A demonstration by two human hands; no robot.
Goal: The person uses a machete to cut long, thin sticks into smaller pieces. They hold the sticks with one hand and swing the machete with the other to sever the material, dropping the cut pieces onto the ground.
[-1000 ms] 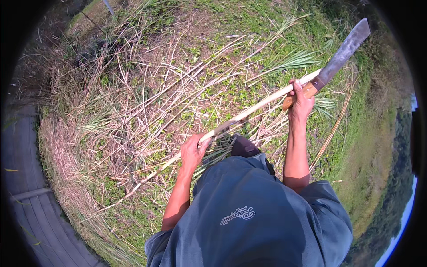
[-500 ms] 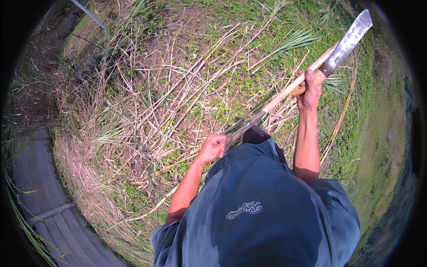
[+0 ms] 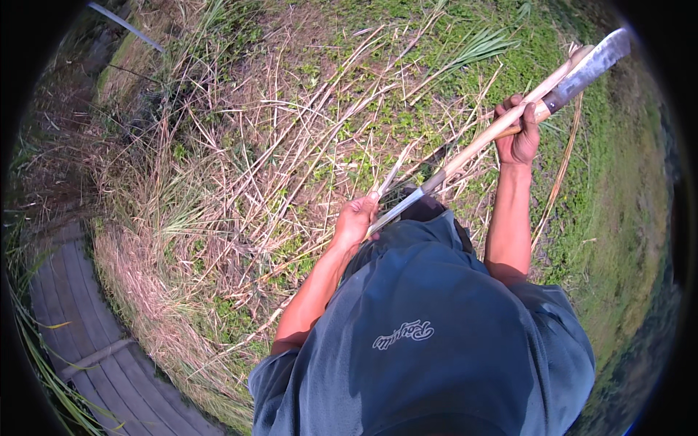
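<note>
Because the pale pole [image 3: 476,145] has slid upper-rightward, the right hand [image 3: 519,144], closed around it and the machete [image 3: 585,73], sits nearer its dark band [image 3: 434,180], likely a shifted hold. Before the shirt [image 3: 436,291], the pole slants from lower left to upper right, along the blade. The left hand [image 3: 355,220] curls near its silvery lower part [image 3: 398,209]; its exact hold cannot be told.

Ground [image 3: 282,33] patchy, brown soil showing between low green plants [image 3: 234,320]. Long dry stalks [image 3: 320,134] strewn across middle, many crossing, mostly slanting from lower left to upper right. Bunch of long green leaves [image 3: 476,52] lying near top. Matted pale dry grass [image 3: 138,254] along left. Long yellowish stalks [image 3: 560,185] at right.
</note>
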